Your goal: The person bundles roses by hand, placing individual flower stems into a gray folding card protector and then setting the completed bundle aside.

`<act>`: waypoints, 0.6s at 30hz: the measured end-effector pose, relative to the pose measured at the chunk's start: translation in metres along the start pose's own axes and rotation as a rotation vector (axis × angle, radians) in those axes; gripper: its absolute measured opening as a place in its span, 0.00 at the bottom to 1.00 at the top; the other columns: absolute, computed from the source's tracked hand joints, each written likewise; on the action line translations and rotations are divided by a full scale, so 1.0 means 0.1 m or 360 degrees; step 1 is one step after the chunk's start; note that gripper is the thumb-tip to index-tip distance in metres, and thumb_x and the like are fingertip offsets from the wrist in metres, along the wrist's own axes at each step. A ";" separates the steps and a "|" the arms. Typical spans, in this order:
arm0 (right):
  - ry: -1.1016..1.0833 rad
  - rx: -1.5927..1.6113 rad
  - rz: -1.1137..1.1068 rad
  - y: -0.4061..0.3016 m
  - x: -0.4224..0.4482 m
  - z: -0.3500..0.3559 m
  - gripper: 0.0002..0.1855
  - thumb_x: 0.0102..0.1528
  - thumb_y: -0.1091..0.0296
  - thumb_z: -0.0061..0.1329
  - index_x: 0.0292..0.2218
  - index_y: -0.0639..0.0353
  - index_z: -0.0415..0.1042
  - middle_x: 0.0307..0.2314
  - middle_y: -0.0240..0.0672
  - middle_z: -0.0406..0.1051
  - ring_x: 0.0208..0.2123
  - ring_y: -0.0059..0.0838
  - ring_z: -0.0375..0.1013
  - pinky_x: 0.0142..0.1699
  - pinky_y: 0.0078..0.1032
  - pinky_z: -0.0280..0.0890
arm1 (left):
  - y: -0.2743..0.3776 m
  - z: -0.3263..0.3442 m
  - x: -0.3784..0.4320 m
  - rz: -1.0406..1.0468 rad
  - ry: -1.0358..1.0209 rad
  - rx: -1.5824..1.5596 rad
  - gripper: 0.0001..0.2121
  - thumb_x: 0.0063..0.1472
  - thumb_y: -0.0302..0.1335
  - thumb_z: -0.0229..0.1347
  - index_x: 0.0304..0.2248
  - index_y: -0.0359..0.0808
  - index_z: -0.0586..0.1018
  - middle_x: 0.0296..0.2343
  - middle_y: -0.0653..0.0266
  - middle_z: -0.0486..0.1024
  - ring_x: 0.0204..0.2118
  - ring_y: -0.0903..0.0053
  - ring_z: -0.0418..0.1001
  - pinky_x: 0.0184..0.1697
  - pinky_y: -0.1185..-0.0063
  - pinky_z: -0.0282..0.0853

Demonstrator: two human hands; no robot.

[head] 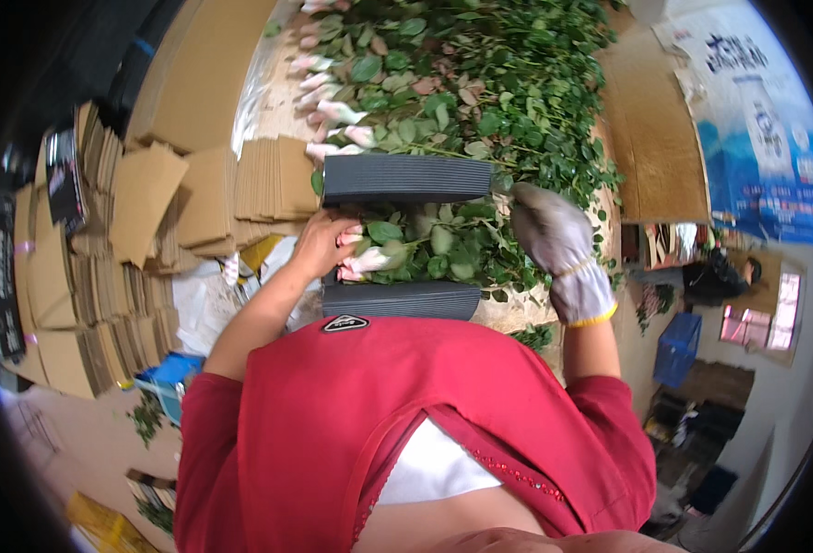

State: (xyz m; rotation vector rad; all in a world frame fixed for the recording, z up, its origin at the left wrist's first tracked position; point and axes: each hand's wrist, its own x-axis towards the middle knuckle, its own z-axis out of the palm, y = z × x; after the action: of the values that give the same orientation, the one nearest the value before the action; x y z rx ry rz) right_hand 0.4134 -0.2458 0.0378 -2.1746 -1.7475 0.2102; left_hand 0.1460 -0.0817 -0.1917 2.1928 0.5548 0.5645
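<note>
My bare left hand [325,243] rests against the heads of pale pink roses [368,260] at the left end of a black ribbed trough. Its fingers curl over the nearest bloom, and their tips are partly hidden. The trough's far wall [406,177] and near wall [401,300] stand on either side of the leafy stems [461,242]. At the stem end is my right hand [551,231], in a grey-white glove with a yellow cuff. Its fingers are blurred, so whether they grip stems cannot be made out.
Beyond the trough lies a large pile of leafy roses [461,83], heads to the left. Stacked cardboard pieces [275,180] stand at left. A cardboard sheet [655,152] and a blue printed panel [765,131] border the right. Further right are a blue crate [677,349] and another person [717,282].
</note>
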 end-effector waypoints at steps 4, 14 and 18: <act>-0.0357 0.0977 -0.0538 -0.28 0.33 0.17 0.11 0.50 0.70 0.50 0.37 0.61 0.72 0.28 0.43 0.74 0.26 0.39 0.74 0.30 0.28 0.70 | 0.05 -0.10 0.01 -0.0095 -0.0071 0.0043 0.15 0.43 0.29 0.60 0.35 0.40 0.78 0.26 0.59 0.76 0.34 0.59 0.69 0.43 0.69 0.65; -0.0645 0.0439 -0.0429 -0.52 0.57 1.02 0.16 0.45 0.60 0.55 0.37 0.53 0.73 0.27 0.39 0.74 0.31 0.42 0.74 0.32 0.35 0.68 | 0.06 -0.05 -0.06 -0.0284 -0.0186 -0.0041 0.20 0.41 0.25 0.60 0.39 0.44 0.78 0.28 0.63 0.74 0.40 0.63 0.67 0.47 0.70 0.63; -0.0703 0.0211 -0.0287 -0.30 0.43 1.52 0.13 0.44 0.58 0.54 0.32 0.51 0.74 0.26 0.41 0.73 0.29 0.44 0.73 0.30 0.40 0.66 | 0.18 -0.13 0.00 -0.0117 -0.0169 -0.0022 0.20 0.43 0.25 0.59 0.41 0.39 0.77 0.44 0.57 0.71 0.47 0.59 0.64 0.52 0.70 0.60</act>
State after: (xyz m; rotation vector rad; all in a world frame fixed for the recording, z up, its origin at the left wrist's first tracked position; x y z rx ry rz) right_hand 0.3467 -0.1727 -0.0886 -1.9647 -2.0764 0.7865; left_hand 0.1420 -0.0843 -0.1702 2.1658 0.5704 0.4094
